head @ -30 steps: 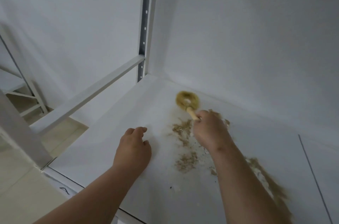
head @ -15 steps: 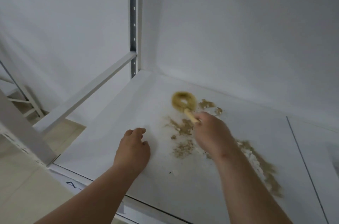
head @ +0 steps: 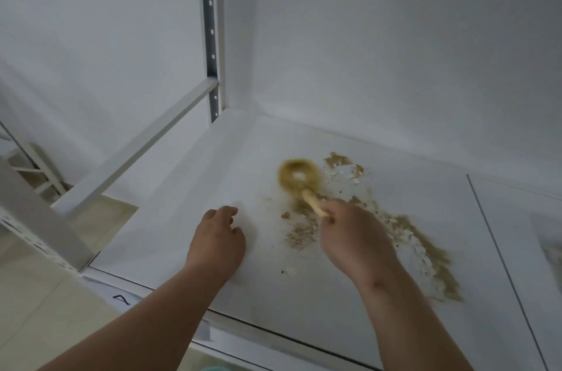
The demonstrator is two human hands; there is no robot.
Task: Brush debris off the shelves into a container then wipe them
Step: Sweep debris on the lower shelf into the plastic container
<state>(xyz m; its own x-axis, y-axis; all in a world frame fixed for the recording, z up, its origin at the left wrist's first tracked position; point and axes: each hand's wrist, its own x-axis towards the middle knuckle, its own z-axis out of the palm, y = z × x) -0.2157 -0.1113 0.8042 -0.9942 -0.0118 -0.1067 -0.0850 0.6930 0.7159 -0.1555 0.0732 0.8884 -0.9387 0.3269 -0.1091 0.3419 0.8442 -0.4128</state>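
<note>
A white shelf (head: 188, 188) holds brown crumbly debris (head: 301, 235) scattered across its middle, with a longer trail (head: 435, 261) running toward the right front. My right hand (head: 355, 236) grips the wooden handle of a round yellow-bristled brush (head: 299, 177), whose head rests on the shelf just behind the debris and looks blurred. Left of the debris, my left hand (head: 217, 241) rests on the shelf with its fingers loosely curled and nothing in it. No container is in view.
A white upright post (head: 211, 33) with holes stands at the shelf's back left corner, and a white crossbar (head: 137, 145) runs from it toward the front left. White walls close the back. A seam (head: 498, 252) divides the shelf on the right. Beige floor (head: 33, 319) lies below.
The brush head has stayed behind the debris while my right hand moved slightly right. More debris at the back right has come into sight. My left hand has not moved on the shelf.
</note>
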